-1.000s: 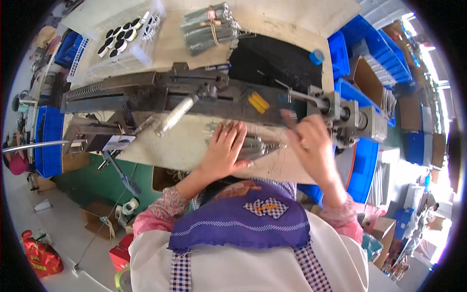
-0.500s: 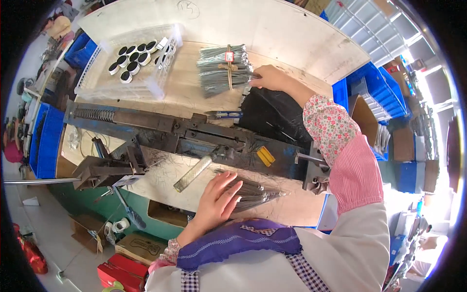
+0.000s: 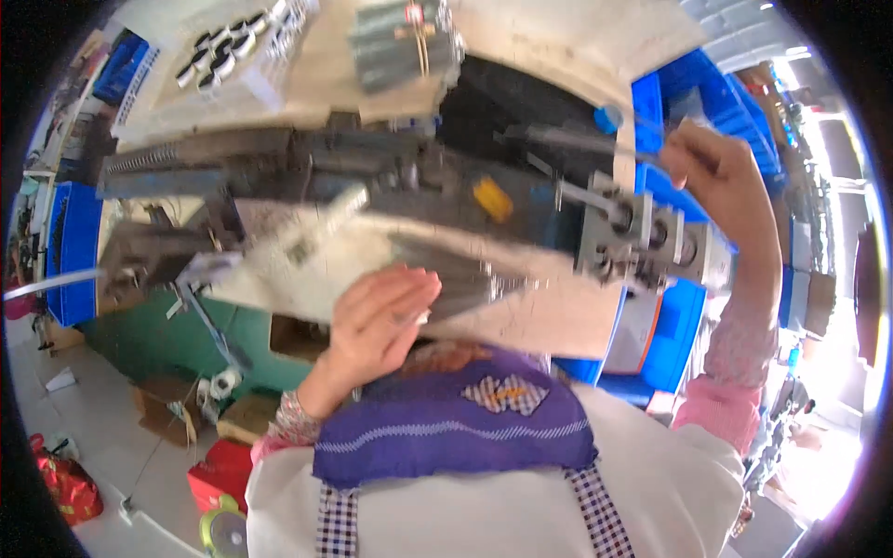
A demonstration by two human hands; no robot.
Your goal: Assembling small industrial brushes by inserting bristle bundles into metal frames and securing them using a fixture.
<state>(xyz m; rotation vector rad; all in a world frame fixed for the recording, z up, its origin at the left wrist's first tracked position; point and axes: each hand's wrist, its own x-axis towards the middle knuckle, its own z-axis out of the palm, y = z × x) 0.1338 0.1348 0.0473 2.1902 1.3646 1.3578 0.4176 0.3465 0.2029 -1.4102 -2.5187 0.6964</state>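
Observation:
My left hand lies with its fingers stretched out at the left end of a loose pile of thin grey wires on the near part of the bench. Off to the right, my right hand is raised above the metal end fixture, its fingers closed. A blurred, thin grey strip runs leftward from near its fingertips, too smeared to name. Between the hands and the far bench stretches a long dark metal bench tool with a pale bar handle. A yellow piece rests on it.
A tied bundle of grey wires sits at the back, beside a clear plastic crate holding several black-topped white rolls. A black sheet covers part of the bench. Blue bins stand at right; a metal rod juts out at left.
My right hand has left the tied wire bundle and swung right, above the end fixture. My left hand stays by the loose wires. The whole view has shifted, with the bench sitting higher in it.

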